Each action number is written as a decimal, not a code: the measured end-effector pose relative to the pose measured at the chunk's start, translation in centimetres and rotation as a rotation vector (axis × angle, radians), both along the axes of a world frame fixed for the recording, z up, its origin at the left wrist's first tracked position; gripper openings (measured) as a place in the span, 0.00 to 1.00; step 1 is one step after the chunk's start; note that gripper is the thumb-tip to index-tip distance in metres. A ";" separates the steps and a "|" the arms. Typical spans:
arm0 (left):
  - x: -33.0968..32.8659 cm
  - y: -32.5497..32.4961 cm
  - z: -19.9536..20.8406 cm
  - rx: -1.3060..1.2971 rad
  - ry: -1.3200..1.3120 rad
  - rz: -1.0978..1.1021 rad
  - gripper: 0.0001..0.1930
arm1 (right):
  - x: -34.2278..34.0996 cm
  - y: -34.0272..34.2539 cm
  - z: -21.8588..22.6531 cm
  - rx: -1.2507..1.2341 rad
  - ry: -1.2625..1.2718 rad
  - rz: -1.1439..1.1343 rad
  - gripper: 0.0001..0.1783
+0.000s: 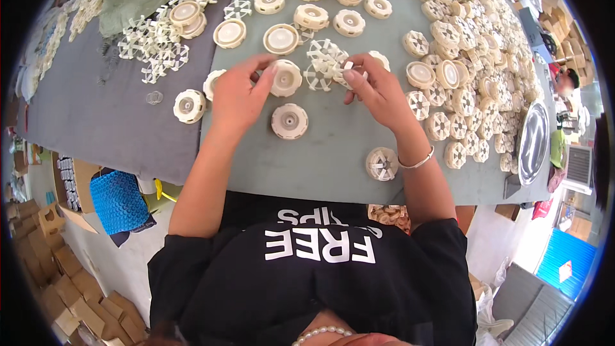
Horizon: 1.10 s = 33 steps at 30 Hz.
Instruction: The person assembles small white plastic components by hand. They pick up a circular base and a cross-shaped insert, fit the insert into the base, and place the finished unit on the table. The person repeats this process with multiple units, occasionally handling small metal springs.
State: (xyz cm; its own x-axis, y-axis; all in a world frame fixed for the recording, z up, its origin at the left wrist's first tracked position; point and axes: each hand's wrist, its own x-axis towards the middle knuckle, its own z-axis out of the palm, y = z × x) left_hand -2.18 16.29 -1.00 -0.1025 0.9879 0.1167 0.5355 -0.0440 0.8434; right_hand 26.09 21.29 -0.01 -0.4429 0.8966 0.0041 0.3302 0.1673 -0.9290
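My left hand (240, 96) has its thumb and fingers closed at the left edge of a round cream plastic disc (286, 79). My right hand (379, 93) pinches a small white spoked plastic piece (348, 67), partly hidden by the fingers. Just left of that hand lies a small heap of white spoked pieces (323, 57). Nearer to me, a single disc (289, 121) with a raised, dark-centred hub rests on the table. By my right wrist sits a disc with a spoked piece fitted in it (382, 164).
Discs with spoked faces (471, 90) are piled along the right side. Plain discs (311, 17) are scattered at the far middle. Loose spoked pieces (154, 48) heap up at the far left. A shiny metal tray (533, 143) lies at the right edge of the grey-green table (256, 166).
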 end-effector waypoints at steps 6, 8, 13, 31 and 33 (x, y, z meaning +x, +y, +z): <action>1.3 -6.6 1.9 0.082 0.101 0.032 0.24 | 1.1 -0.9 0.7 -0.219 -0.301 0.148 0.17; 2.7 -8.2 0.7 0.127 0.171 0.003 0.29 | 0.9 -2.3 0.3 0.181 -0.462 0.168 0.17; 3.2 -9.5 -2.3 0.116 0.276 -0.090 0.36 | 0.7 -3.4 3.0 0.132 -0.551 0.167 0.33; 3.0 -10.4 -2.3 -0.064 -0.297 -0.119 0.24 | -4.2 -7.3 1.8 0.206 -0.350 0.262 0.32; 3.0 -10.2 -2.3 -0.089 -0.297 -0.124 0.24 | -4.5 -7.6 1.0 0.304 -0.389 0.278 0.32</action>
